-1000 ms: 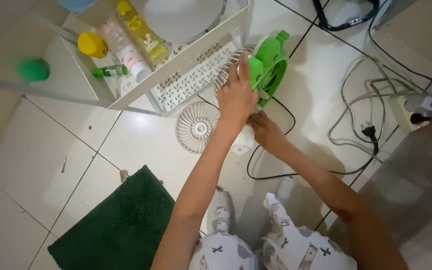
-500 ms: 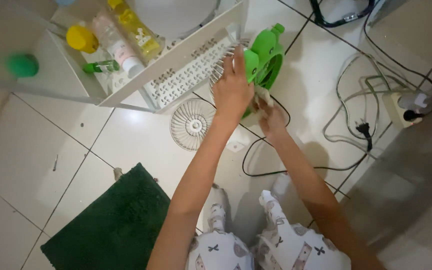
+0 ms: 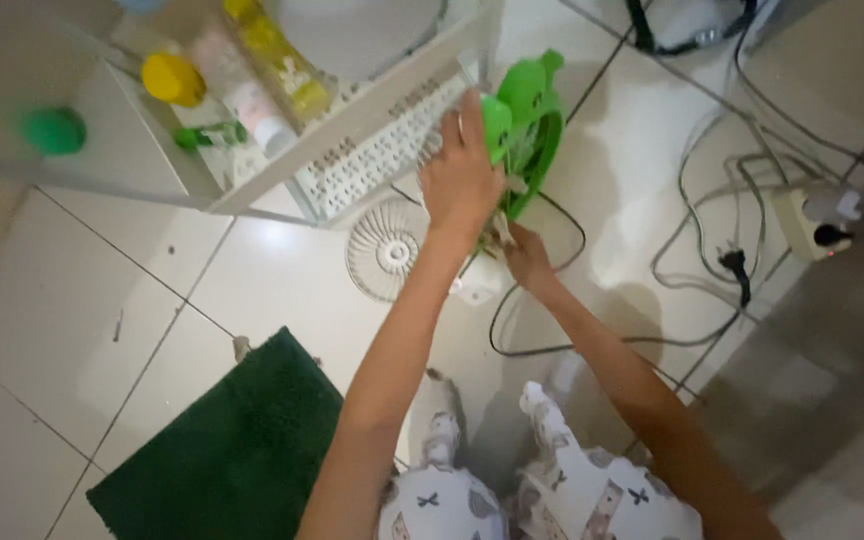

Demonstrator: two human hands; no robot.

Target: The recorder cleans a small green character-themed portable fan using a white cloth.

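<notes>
A small green fan (image 3: 532, 130) stands on the tiled floor beside a white cart. My left hand (image 3: 460, 175) lies over its front and grips the body. Just below it, my right hand (image 3: 525, 257) is at the fan's lower edge, pinching a small pale cloth or wipe that is mostly hidden. A detached white fan grille (image 3: 386, 250) lies flat on the floor to the left of my hands. The fan's black cord (image 3: 522, 335) loops across the tiles beneath my right arm.
The white perforated cart shelf (image 3: 372, 150) holds several bottles, with a yellow cap (image 3: 172, 78) among them. A dark green mat (image 3: 232, 450) lies at lower left. A power strip (image 3: 812, 220) and tangled cables (image 3: 722, 200) sit at right. My patterned trouser knees (image 3: 542, 495) are at the bottom.
My right hand rose against the fan's side with the cloth, then dropped back to its lower edge. My left hand stayed on the fan. The view shifted slightly.
</notes>
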